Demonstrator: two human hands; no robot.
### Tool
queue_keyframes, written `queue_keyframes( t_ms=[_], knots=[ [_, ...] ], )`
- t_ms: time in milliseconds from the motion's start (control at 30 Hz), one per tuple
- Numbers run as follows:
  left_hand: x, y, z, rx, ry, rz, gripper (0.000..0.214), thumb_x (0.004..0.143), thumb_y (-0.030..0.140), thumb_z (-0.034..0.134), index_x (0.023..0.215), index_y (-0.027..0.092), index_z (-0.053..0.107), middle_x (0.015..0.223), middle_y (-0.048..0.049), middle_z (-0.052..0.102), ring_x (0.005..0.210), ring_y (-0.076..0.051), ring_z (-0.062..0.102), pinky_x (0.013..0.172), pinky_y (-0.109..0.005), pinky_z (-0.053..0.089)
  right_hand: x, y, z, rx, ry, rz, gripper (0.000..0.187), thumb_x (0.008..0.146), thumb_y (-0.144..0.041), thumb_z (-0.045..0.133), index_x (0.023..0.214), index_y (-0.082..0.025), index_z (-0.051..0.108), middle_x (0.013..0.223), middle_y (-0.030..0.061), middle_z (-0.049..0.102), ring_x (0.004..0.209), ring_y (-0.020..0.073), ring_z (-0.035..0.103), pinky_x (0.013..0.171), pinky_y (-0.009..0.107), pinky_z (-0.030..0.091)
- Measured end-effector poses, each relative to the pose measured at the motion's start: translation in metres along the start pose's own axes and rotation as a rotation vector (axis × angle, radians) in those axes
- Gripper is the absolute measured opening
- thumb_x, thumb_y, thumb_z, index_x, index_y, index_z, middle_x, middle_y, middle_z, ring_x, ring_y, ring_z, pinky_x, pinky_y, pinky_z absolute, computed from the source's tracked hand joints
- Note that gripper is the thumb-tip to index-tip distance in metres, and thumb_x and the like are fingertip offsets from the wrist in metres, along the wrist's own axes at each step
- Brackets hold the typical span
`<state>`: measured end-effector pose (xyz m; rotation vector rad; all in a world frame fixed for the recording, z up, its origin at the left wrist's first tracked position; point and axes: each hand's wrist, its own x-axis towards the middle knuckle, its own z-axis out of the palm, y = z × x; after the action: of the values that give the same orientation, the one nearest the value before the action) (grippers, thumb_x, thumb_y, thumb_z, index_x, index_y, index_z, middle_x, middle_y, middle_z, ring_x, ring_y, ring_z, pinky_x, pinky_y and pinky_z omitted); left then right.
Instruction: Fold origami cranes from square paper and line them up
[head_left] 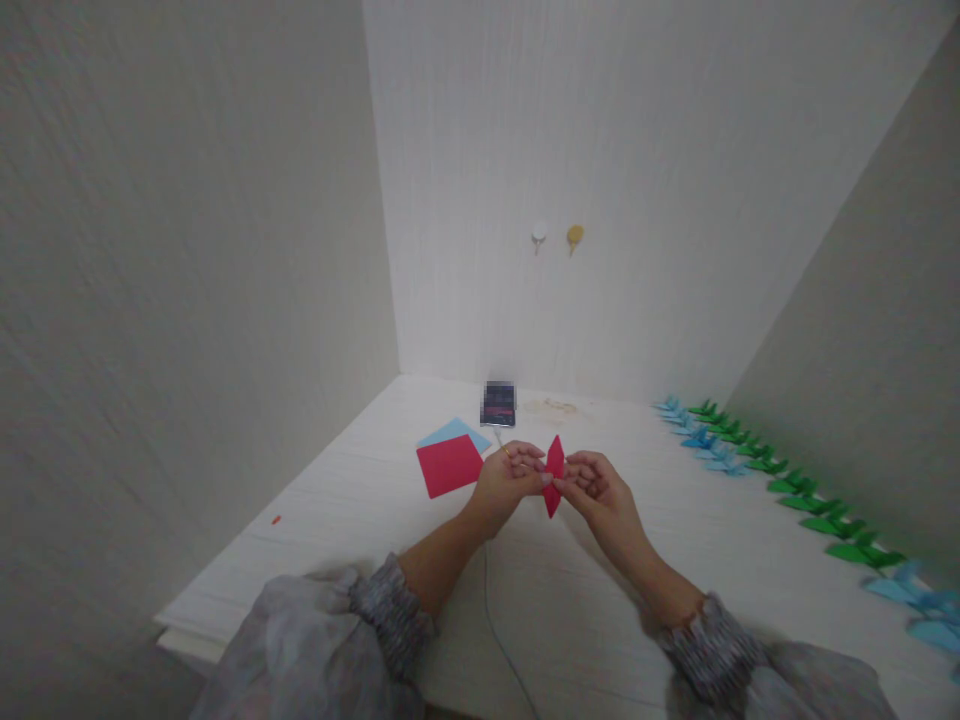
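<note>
Between my two hands is a folded piece of red origami paper, a narrow diamond shape standing upright above the table. My left hand pinches its left side, thumb in front, with a ring on one finger. From the right, my right hand pinches the same paper near its middle, the other fingers curled. Just left of my left hand lies a flat red sheet, partly over a light blue sheet.
A phone stands near the back wall, with a cable running toward me. Rows of green folded paper figures and blue ones line the right side. A small orange scrap lies at left. Two hooks are on the wall.
</note>
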<state>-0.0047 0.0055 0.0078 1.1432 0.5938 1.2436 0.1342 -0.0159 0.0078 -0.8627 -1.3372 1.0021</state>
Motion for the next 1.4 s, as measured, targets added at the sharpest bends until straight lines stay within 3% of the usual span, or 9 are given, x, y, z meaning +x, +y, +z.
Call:
queue_keyframes(
  t_ms=[433, 700, 1400],
  knots=[
    [0.000, 0.001, 0.000, -0.032, -0.052, -0.054, 0.029, 0.052, 0.020, 0.069, 0.077, 0.013, 0.055, 0.068, 0.0004, 0.058, 0.058, -0.009, 0.055, 0.058, -0.025, 0.046, -0.001, -0.004, -0.004, 0.045, -0.033, 0.064, 0.016, 0.064, -0.025, 0.064, 0.076, -0.019, 0.056, 0.064, -0.0020, 0.056, 0.060, 0.0112, 0.052, 0.057, 0.024, 0.041],
    [-0.001, 0.001, -0.001, -0.054, -0.074, -0.113, 0.026, 0.050, 0.018, 0.070, 0.071, 0.012, 0.056, 0.064, -0.0001, 0.060, 0.056, -0.011, 0.056, 0.060, -0.028, 0.047, -0.001, -0.002, -0.009, 0.089, -0.039, 0.144, 0.020, 0.060, -0.025, 0.067, 0.078, -0.018, 0.060, 0.066, -0.0001, 0.061, 0.060, 0.0134, 0.054, 0.061, 0.027, 0.042],
    [-0.001, 0.002, -0.001, -0.019, -0.119, -0.091, 0.017, 0.055, 0.020, 0.068, 0.068, 0.012, 0.060, 0.064, -0.0019, 0.062, 0.059, -0.011, 0.057, 0.063, -0.028, 0.047, -0.004, -0.002, -0.011, 0.041, -0.046, 0.079, 0.009, 0.062, -0.025, 0.064, 0.069, -0.020, 0.063, 0.063, 0.0001, 0.058, 0.062, 0.0145, 0.053, 0.061, 0.028, 0.042]
  ],
)
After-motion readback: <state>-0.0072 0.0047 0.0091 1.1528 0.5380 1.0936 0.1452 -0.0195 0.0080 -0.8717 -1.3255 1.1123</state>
